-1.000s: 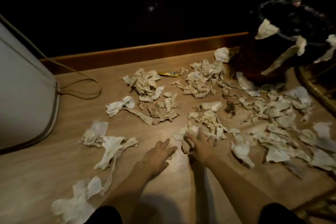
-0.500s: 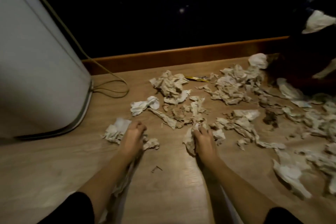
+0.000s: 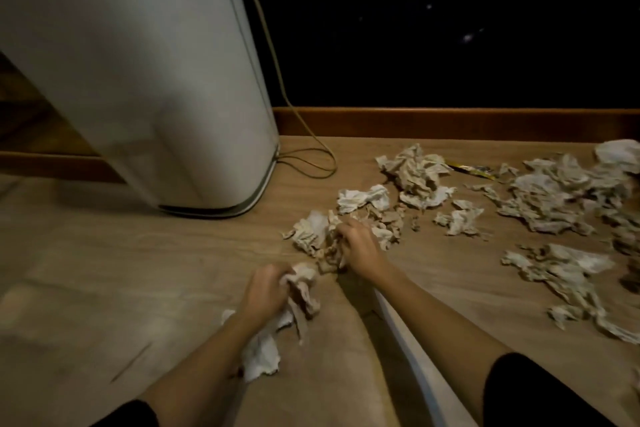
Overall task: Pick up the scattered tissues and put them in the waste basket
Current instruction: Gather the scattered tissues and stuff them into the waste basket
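Crumpled white and beige tissues (image 3: pixel 554 198) lie scattered over the wooden floor (image 3: pixel 138 270), mostly to the right. My left hand (image 3: pixel 265 291) is closed on a bunch of tissues (image 3: pixel 301 291) that trails down past my wrist. A little further out, my right hand (image 3: pixel 358 246) is clenched on a clump of tissues (image 3: pixel 311 232) lying on the floor. More tissue piles lie at the centre (image 3: pixel 415 170) and lower right (image 3: pixel 568 270). The waste basket is out of view.
A tall white appliance (image 3: pixel 145 80) stands on the floor at the left, with a thin cord (image 3: pixel 304 156) looped beside its base. A wooden baseboard (image 3: pixel 450 121) runs under a dark wall. A yellow wrapper (image 3: pixel 471 170) lies among the far tissues.
The view has swung left, so the basket has left the frame. My left hand has closed on tissues and pulled back toward me. My right hand has reached out to the left clump.
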### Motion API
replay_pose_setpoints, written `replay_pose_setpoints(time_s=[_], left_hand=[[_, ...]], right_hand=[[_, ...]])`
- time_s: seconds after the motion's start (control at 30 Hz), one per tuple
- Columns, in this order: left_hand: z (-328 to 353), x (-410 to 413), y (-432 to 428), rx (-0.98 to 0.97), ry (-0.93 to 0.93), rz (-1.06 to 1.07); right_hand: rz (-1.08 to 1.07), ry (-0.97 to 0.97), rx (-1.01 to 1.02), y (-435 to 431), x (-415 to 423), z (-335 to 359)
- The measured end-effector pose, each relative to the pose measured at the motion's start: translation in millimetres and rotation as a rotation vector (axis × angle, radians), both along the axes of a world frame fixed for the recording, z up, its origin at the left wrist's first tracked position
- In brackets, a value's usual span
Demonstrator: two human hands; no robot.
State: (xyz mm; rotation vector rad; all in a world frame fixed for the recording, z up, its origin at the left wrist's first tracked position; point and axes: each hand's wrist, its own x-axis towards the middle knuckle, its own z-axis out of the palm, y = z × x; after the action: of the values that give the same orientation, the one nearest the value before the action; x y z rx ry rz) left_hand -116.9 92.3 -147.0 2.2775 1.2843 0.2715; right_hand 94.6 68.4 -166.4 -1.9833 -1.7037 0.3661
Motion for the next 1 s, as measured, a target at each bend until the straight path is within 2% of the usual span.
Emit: replay_pose_setpoints(time_s=[0.1, 0.17, 0.23, 0.33, 0.43, 0.5, 0.63, 0.73, 0.87, 1.0], left_hand=[[28.3, -37.9, 14.3, 0.129, -0.121, 0.204], [31.9, -62.1, 21.2, 0.205, -0.097, 0.245], [21.2, -85.0, 17.7, 0.203, -0.008, 0.207], [-9.6, -110.2, -8.8, 0.036, 0.197, -0.048], [-28.6, -111.5, -42.3, -0.117, 0.429, -0.248], [-32.1, -101.8, -58.0, -0.073, 0.459, -0.288], [-35.0, -82.3, -55.7, 0.012, 0.360, -0.154], [-28.6, -76.1, -40.3, -0.013, 0.253, -0.133], [-12.9, -79.8, -13.3, 0.027, 0.128, -0.058], [27.8, -57.8, 20.5, 0.105, 0.112, -0.025]], right_hand=[[0.042, 0.032, -0.034, 28.3, -19.5, 10.7], [0.132, -0.044, -0.182, 47.9, -32.2, 10.1], [0.220, -0.112, -0.387, 58.5, -42.7, 2.0], [0.252, -0.145, -0.560, 47.9, -54.4, -20.7], [0.195, -0.184, -0.406, 27.4, -64.9, -32.4], [0.176, -0.174, -0.283, 12.0, -68.8, -39.9], [0.115, -0.101, -0.152, -31.7, -67.7, -46.6], [0.096, -0.078, -0.113, -51.4, -61.2, -42.9], [0.120, -0.008, -0.189, -41.6, -28.2, -20.7], [-0.057, -0.091, -0.072, -15.4, 23.4, 8.2]])
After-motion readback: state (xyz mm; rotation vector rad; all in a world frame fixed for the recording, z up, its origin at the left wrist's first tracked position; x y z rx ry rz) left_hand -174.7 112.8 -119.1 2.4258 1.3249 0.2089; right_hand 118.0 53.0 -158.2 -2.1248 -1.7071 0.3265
